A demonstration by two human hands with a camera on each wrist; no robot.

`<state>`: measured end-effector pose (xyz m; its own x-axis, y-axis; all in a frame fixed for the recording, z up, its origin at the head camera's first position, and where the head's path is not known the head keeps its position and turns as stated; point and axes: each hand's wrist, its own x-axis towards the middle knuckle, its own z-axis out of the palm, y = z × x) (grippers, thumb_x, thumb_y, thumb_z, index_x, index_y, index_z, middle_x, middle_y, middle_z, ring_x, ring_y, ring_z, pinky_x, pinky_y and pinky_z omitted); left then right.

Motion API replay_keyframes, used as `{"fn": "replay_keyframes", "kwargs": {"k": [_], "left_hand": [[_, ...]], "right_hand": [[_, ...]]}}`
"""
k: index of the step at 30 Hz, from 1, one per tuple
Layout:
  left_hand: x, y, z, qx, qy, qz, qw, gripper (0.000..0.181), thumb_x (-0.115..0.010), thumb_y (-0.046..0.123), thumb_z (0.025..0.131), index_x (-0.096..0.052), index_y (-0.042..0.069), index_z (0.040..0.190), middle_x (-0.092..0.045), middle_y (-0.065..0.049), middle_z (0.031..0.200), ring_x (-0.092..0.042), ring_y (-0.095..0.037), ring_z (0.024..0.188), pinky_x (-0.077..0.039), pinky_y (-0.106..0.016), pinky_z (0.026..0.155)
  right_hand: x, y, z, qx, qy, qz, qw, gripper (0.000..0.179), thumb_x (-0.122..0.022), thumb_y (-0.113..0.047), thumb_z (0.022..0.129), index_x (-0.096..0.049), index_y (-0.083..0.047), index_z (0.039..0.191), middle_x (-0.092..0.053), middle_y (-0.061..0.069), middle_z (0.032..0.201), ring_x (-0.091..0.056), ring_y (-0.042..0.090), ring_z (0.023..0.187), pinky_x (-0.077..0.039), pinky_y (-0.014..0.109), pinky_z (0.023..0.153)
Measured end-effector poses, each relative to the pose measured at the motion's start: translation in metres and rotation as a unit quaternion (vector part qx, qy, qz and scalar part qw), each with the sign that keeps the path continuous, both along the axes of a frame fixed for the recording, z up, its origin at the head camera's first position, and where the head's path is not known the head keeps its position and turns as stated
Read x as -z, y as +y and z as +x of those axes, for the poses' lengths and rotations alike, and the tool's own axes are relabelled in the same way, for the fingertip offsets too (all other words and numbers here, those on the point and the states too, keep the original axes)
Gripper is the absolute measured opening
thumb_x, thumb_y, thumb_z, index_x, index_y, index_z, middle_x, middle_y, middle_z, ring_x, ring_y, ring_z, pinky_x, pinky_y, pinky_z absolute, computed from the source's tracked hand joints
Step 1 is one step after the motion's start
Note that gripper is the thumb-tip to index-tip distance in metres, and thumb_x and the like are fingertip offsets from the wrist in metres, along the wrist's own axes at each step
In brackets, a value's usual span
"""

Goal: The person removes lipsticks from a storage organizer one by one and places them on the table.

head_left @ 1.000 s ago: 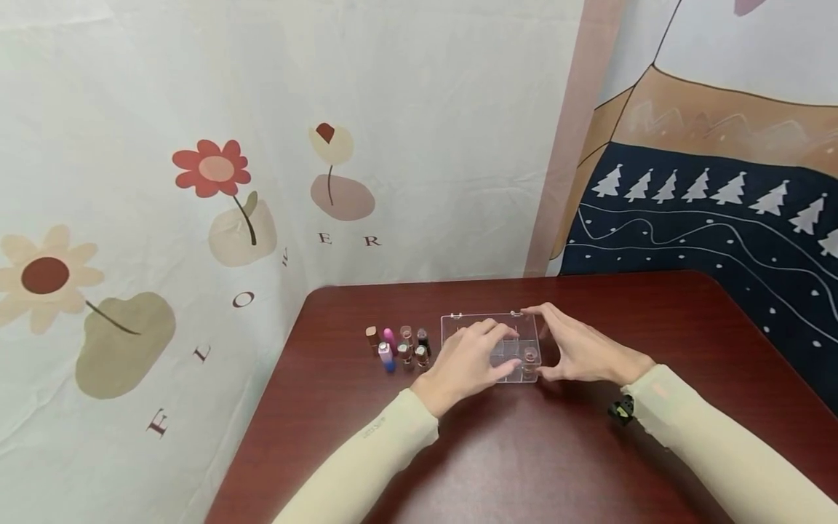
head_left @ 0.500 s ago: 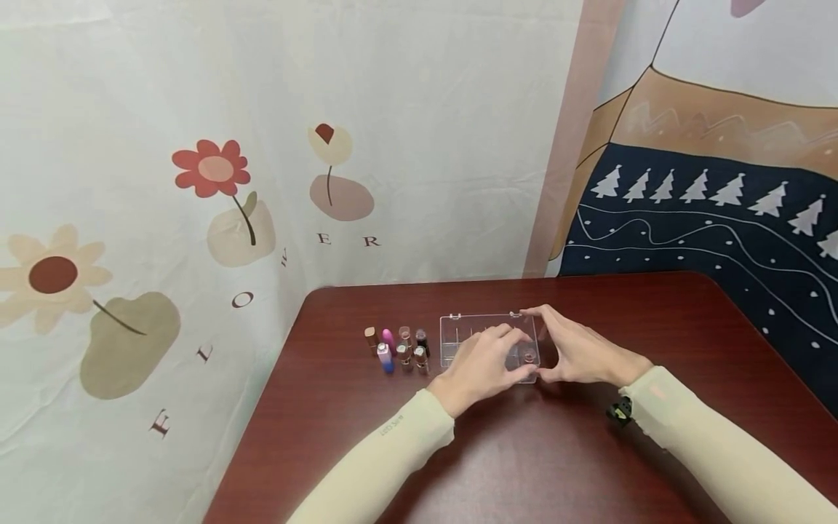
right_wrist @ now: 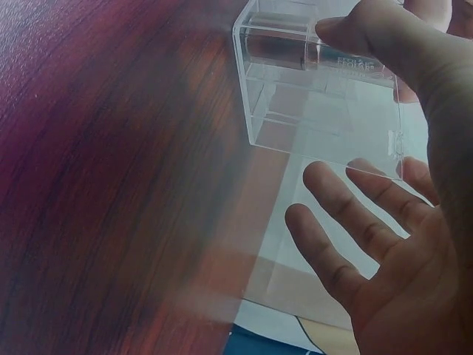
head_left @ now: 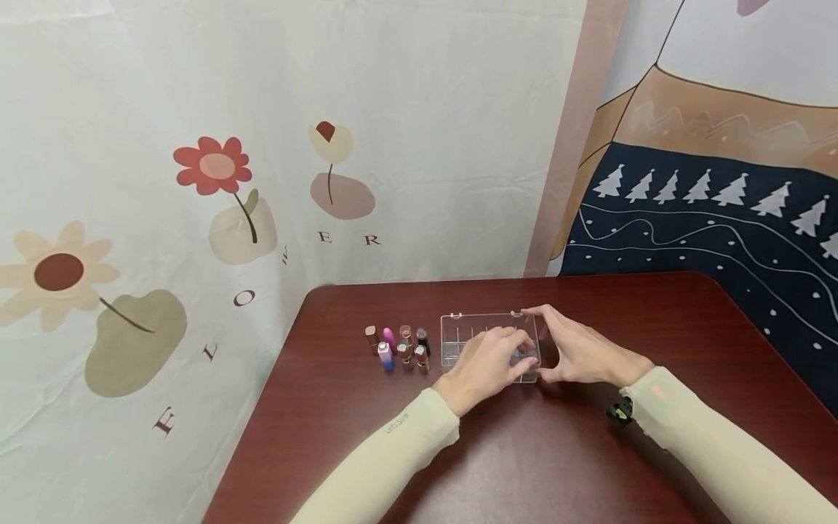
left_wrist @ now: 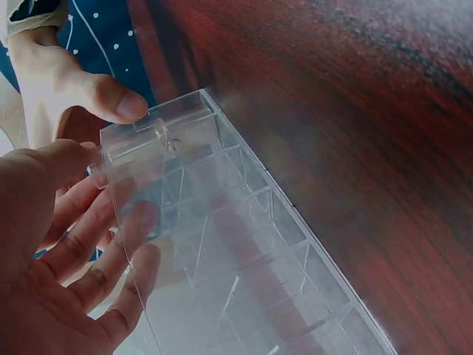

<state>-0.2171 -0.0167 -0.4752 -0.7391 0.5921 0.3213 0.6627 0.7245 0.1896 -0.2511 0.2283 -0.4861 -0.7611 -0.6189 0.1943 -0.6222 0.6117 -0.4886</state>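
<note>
A clear compartment box (head_left: 452,349) rests on the table, hinges along its far edge. My right hand (head_left: 583,353) grips its right end, the thumb (right_wrist: 344,31) at the near corner and a fingertip at the far corner. Inside the end compartment is a clear-and-brown lipstick tube (right_wrist: 277,50), mostly hidden by my left hand in the head view. My left hand (head_left: 487,360) reaches over the box from the left, its thumb and bent fingers around the tube's top. The contact itself is partly hidden.
Left of the box stand several small cosmetic tubes: a brown one (head_left: 372,337), a pink one (head_left: 389,336), a pink-and-blue one (head_left: 385,356), a dark one (head_left: 423,338) and clear-cased ones. The reddish wooden table (head_left: 497,451) meets a printed cloth wall (head_left: 425,182) behind.
My left hand has moved right over the box, and its fingertips have closed in around the tube in the right-end compartment. The right hand and the box have hardly moved.
</note>
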Motion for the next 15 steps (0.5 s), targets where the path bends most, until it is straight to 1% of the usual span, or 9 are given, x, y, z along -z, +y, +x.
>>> {"fn": "replay_keyframes", "kwargs": {"k": [2, 9, 11, 15], "left_hand": [[-0.0008, 0.0002, -0.0001, 0.000, -0.002, -0.001, 1.0000, 0.021, -0.084, 0.038, 0.110, -0.083, 0.024, 0.125, -0.085, 0.010, 0.118, -0.081, -0.006, 0.100, -0.064, -0.020, 0.085], [-0.0032, 0.0001, -0.0007, 0.003, 0.012, 0.007, 0.9999, 0.018, -0.084, 0.035, 0.110, -0.083, 0.024, 0.123, -0.086, 0.010, 0.117, -0.081, -0.005, 0.099, -0.064, -0.018, 0.085], [-0.0047, -0.0005, -0.0001, 0.005, 0.012, 0.012, 0.9998, 0.018, -0.084, 0.035, 0.110, -0.083, 0.023, 0.123, -0.086, 0.010, 0.116, -0.080, -0.006, 0.096, -0.064, -0.019, 0.083], [-0.0089, -0.0022, 0.0019, 0.005, 0.023, 0.021, 0.9995, 0.019, -0.085, 0.035, 0.109, -0.083, 0.022, 0.123, -0.085, 0.008, 0.114, -0.080, -0.007, 0.094, -0.065, -0.021, 0.082]], "right_hand": [[0.0000, -0.0001, -0.0001, 0.001, -0.001, 0.000, 1.0000, 0.112, -0.106, -0.020, 0.078, -0.041, -0.014, 0.169, -0.069, 0.002, 0.131, -0.073, 0.012, 0.105, -0.062, 0.029, 0.085], [-0.0006, -0.0003, -0.0010, 0.005, 0.003, 0.000, 1.0000, 0.111, -0.106, -0.020, 0.078, -0.042, -0.014, 0.168, -0.069, 0.003, 0.131, -0.075, 0.016, 0.104, -0.063, 0.031, 0.085], [-0.0004, 0.0000, -0.0011, 0.004, 0.009, 0.000, 1.0000, 0.111, -0.106, -0.020, 0.078, -0.042, -0.012, 0.167, -0.069, 0.005, 0.134, -0.075, 0.016, 0.105, -0.064, 0.034, 0.087], [0.0001, -0.0001, -0.0007, 0.004, 0.023, 0.002, 0.9997, 0.108, -0.108, -0.021, 0.078, -0.044, -0.011, 0.165, -0.068, 0.010, 0.148, -0.075, 0.018, 0.111, -0.067, 0.044, 0.095]]}}
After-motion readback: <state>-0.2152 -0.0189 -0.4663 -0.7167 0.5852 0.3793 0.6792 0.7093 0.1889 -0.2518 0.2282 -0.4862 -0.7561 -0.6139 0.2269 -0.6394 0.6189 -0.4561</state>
